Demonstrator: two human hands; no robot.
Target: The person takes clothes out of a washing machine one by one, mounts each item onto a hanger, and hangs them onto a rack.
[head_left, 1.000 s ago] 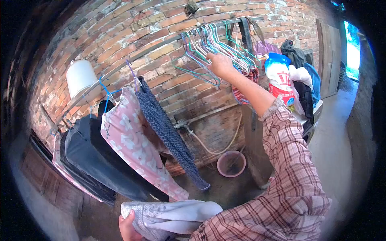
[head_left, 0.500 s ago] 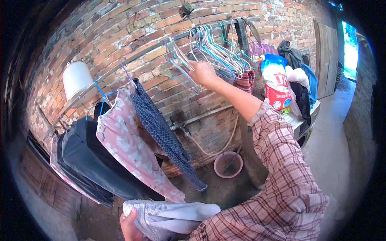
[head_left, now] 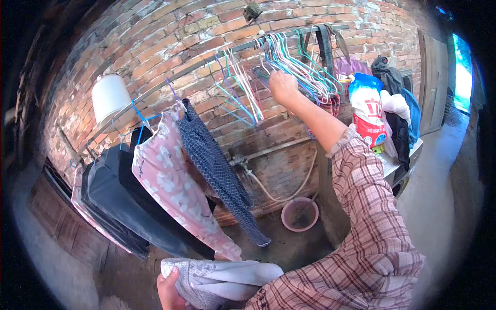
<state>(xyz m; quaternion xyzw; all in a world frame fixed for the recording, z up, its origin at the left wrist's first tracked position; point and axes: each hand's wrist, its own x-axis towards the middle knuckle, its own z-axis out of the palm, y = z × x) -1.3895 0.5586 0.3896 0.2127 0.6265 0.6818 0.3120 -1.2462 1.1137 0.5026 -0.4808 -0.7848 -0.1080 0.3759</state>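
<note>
At the bottom of the view, my left hand is closed on a light grey and white garment, its thumb on the waistband-like edge. The garment lies folded over and droops towards my right sleeve. My right hand is raised to the rail, fingers curled round a clothes hanger at the left side of a dense bunch of hangers. The fingertips are partly hidden. Left of that hand, several loose hangers hang apart from the bunch.
Pink floral trousers, dark patterned trousers and black trousers hang from the metal rail on the left. A white bucket hangs behind. A pink basin sits below. A detergent bag stands right.
My right hand has left the small group of hangers and moved right to the dense bunch. Those hangers now hang spread out. My left hand still holds the garment; the view has shifted slightly.
</note>
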